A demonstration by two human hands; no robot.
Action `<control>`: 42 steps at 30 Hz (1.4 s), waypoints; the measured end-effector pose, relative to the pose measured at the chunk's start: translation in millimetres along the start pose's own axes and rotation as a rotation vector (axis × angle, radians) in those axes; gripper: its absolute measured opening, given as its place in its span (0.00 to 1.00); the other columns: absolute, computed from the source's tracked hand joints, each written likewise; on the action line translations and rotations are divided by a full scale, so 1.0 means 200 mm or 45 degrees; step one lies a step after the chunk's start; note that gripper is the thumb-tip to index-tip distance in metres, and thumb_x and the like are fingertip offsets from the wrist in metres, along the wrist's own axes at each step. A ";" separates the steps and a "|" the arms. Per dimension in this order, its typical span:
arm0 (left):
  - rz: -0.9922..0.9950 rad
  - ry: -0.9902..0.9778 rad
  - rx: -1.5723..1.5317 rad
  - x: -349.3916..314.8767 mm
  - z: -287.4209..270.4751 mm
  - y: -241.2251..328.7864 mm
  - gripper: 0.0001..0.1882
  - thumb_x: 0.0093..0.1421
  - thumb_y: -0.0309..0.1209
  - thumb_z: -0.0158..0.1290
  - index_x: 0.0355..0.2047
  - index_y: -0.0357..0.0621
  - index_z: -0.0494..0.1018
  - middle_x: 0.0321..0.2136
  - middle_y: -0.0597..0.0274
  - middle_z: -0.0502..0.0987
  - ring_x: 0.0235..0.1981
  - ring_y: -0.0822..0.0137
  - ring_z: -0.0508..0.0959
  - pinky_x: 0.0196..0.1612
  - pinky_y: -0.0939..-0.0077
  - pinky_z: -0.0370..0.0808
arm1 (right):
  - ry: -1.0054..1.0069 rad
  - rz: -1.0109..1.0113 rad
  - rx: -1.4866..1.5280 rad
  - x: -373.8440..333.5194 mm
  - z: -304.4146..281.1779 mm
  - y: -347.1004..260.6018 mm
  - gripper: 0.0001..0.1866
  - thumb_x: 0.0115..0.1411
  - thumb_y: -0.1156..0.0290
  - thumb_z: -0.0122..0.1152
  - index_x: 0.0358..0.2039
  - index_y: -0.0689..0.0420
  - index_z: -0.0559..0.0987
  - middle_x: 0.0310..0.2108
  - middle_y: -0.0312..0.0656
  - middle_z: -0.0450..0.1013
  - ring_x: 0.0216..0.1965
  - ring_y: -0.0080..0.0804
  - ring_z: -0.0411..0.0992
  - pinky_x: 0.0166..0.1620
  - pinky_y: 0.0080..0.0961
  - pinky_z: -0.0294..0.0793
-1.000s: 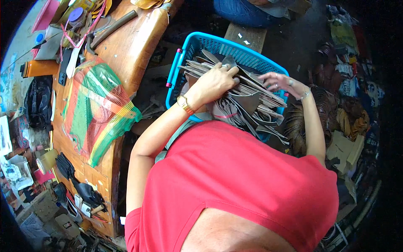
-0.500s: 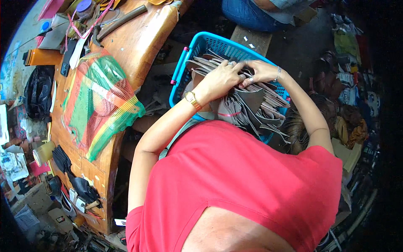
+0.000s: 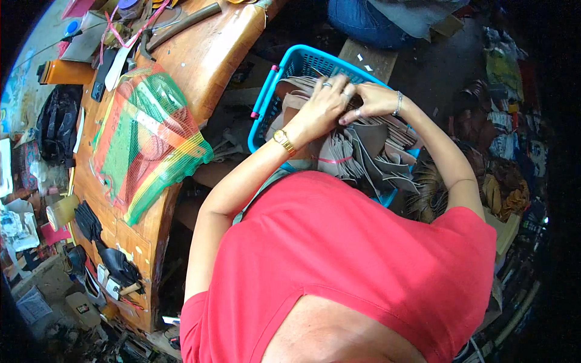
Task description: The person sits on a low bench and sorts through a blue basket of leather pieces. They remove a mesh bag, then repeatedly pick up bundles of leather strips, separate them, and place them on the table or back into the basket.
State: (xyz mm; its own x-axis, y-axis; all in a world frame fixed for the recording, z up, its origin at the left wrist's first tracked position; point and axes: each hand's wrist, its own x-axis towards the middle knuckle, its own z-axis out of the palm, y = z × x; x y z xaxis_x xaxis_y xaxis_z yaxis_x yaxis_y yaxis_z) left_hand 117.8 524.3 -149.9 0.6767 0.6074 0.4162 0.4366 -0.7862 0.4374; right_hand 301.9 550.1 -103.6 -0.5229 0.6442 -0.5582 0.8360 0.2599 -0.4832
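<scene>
A blue plastic basket (image 3: 259, 115) with pink clips stands in front of me, packed with stacks of flat, thin cut pieces (image 3: 370, 136), grey-brown and leather-like. One bundle (image 3: 336, 158) near my side has a pink tie around it. My left hand (image 3: 327, 104), with a gold watch on the wrist, curls over the stacks from the left, its fingertips among the edges. Close against it, my right hand (image 3: 372, 101) bends in from the right, thumb and fingers closing on the pieces. The fingers partly hide what they grip.
A wooden table (image 3: 209, 66) runs along my left, bearing a colourful mesh bag (image 3: 151, 142), a hammer (image 3: 184, 27) and a phone (image 3: 100, 85). Another person's jeans (image 3: 366, 24) show beyond the basket, near a plank (image 3: 369, 55). Brown bundles (image 3: 475, 121) lie at the right.
My view has shifted slightly. My left hand has lifted its fingers a little over the stacks, and the pieces under both hands have moved somewhat; both hands stay in the basket.
</scene>
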 end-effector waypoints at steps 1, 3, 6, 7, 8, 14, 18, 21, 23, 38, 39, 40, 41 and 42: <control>-0.114 -0.057 0.052 0.00 -0.03 0.01 0.31 0.42 0.31 0.61 0.47 0.40 0.63 0.48 0.48 0.66 0.56 0.48 0.64 0.61 0.47 0.53 | 0.030 0.001 -0.031 -0.01 0.01 -0.02 0.49 0.38 0.35 0.68 0.46 0.69 0.72 0.43 0.62 0.73 0.48 0.51 0.72 0.52 0.37 0.69; -0.190 0.015 0.245 -0.02 -0.10 0.00 0.37 0.38 0.37 0.66 0.49 0.43 0.63 0.53 0.48 0.64 0.61 0.48 0.59 0.64 0.43 0.46 | 0.133 0.029 -0.031 0.01 0.04 0.00 0.47 0.40 0.37 0.67 0.46 0.69 0.72 0.43 0.63 0.73 0.47 0.52 0.72 0.52 0.38 0.69; -0.301 0.160 0.227 -0.11 -0.16 0.02 0.42 0.33 0.44 0.69 0.50 0.49 0.65 0.51 0.54 0.66 0.60 0.52 0.60 0.62 0.47 0.49 | 0.142 0.141 -0.072 0.01 0.02 -0.06 0.42 0.43 0.43 0.64 0.47 0.69 0.72 0.42 0.63 0.73 0.46 0.54 0.73 0.51 0.41 0.70; -0.305 0.214 0.264 -0.14 -0.16 0.03 0.38 0.36 0.45 0.68 0.48 0.50 0.67 0.47 0.58 0.68 0.57 0.55 0.65 0.59 0.52 0.53 | 0.153 0.123 -0.114 0.02 0.03 -0.06 0.41 0.43 0.42 0.63 0.45 0.69 0.73 0.41 0.63 0.74 0.45 0.54 0.73 0.50 0.41 0.71; -0.280 0.192 0.237 -0.17 -0.15 0.03 0.35 0.37 0.43 0.68 0.47 0.50 0.68 0.45 0.59 0.69 0.53 0.56 0.67 0.56 0.53 0.56 | 0.163 0.104 -0.157 0.04 0.04 -0.04 0.40 0.43 0.40 0.61 0.43 0.68 0.75 0.41 0.62 0.74 0.44 0.53 0.74 0.49 0.41 0.72; -0.155 0.029 -0.170 -0.28 -0.07 0.03 0.19 0.53 0.39 0.59 0.42 0.45 0.72 0.36 0.59 0.73 0.40 0.59 0.72 0.45 0.65 0.65 | 0.097 0.160 -0.266 0.17 0.05 -0.03 0.41 0.42 0.36 0.60 0.38 0.66 0.77 0.38 0.60 0.75 0.42 0.52 0.75 0.46 0.42 0.73; -0.165 0.029 -0.367 -0.31 -0.12 0.07 0.22 0.57 0.42 0.55 0.47 0.42 0.71 0.41 0.55 0.73 0.43 0.57 0.72 0.46 0.65 0.65 | 0.101 0.171 -0.239 0.16 0.02 -0.07 0.41 0.43 0.36 0.59 0.38 0.67 0.77 0.39 0.60 0.75 0.42 0.51 0.75 0.46 0.42 0.72; -0.088 -0.028 -0.316 -0.32 -0.15 0.10 0.34 0.54 0.48 0.57 0.57 0.43 0.65 0.48 0.53 0.70 0.47 0.55 0.70 0.48 0.64 0.63 | 0.090 0.173 -0.206 0.17 0.02 -0.07 0.41 0.42 0.38 0.60 0.39 0.68 0.77 0.40 0.61 0.75 0.43 0.51 0.75 0.47 0.42 0.72; -0.084 -0.061 -0.274 -0.31 -0.17 0.12 0.40 0.52 0.50 0.58 0.61 0.46 0.61 0.51 0.54 0.67 0.48 0.55 0.68 0.49 0.62 0.62 | 0.073 0.182 -0.114 0.19 0.03 -0.05 0.40 0.41 0.40 0.62 0.40 0.68 0.76 0.40 0.61 0.75 0.43 0.51 0.75 0.47 0.42 0.72; 0.055 -0.256 -0.085 -0.36 -0.09 0.08 0.30 0.58 0.53 0.50 0.60 0.63 0.65 0.49 0.56 0.66 0.49 0.56 0.64 0.51 0.58 0.59 | 0.532 0.033 -0.431 0.23 0.15 -0.08 0.42 0.28 0.50 0.76 0.42 0.65 0.73 0.33 0.58 0.76 0.38 0.50 0.77 0.41 0.42 0.76; 0.062 -0.255 -0.088 -0.37 -0.10 0.09 0.30 0.58 0.53 0.50 0.60 0.63 0.65 0.50 0.56 0.66 0.49 0.56 0.64 0.51 0.58 0.59 | 0.543 0.023 -0.431 0.24 0.16 -0.07 0.43 0.28 0.50 0.76 0.42 0.65 0.73 0.33 0.58 0.76 0.38 0.50 0.77 0.41 0.42 0.76; 0.062 -0.256 -0.088 -0.38 -0.10 0.09 0.30 0.58 0.53 0.50 0.60 0.63 0.65 0.50 0.56 0.66 0.49 0.56 0.64 0.51 0.58 0.59 | 0.554 0.013 -0.432 0.24 0.17 -0.06 0.43 0.27 0.51 0.76 0.42 0.65 0.73 0.33 0.58 0.76 0.38 0.50 0.76 0.40 0.42 0.76; 0.062 -0.258 -0.087 -0.38 -0.12 0.09 0.29 0.58 0.53 0.50 0.59 0.63 0.65 0.50 0.55 0.66 0.49 0.56 0.64 0.51 0.58 0.60 | 0.545 0.031 -0.407 0.23 0.17 -0.07 0.43 0.27 0.51 0.76 0.43 0.65 0.72 0.33 0.58 0.76 0.37 0.50 0.76 0.40 0.42 0.76; 0.062 -0.256 -0.081 -0.39 -0.13 0.09 0.29 0.58 0.53 0.49 0.59 0.63 0.65 0.51 0.55 0.66 0.49 0.55 0.64 0.51 0.58 0.60 | 0.540 0.045 -0.387 0.23 0.16 -0.07 0.44 0.26 0.51 0.76 0.43 0.65 0.72 0.33 0.57 0.76 0.37 0.51 0.76 0.40 0.43 0.76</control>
State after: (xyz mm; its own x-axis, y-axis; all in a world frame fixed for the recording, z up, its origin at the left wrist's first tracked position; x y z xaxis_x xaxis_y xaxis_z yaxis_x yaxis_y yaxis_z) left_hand 58.0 465.4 -153.0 0.8035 0.5288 0.2733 0.3664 -0.8013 0.4730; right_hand 260.8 552.4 -143.8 -0.4329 0.8747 -0.2181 0.8954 0.3892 -0.2164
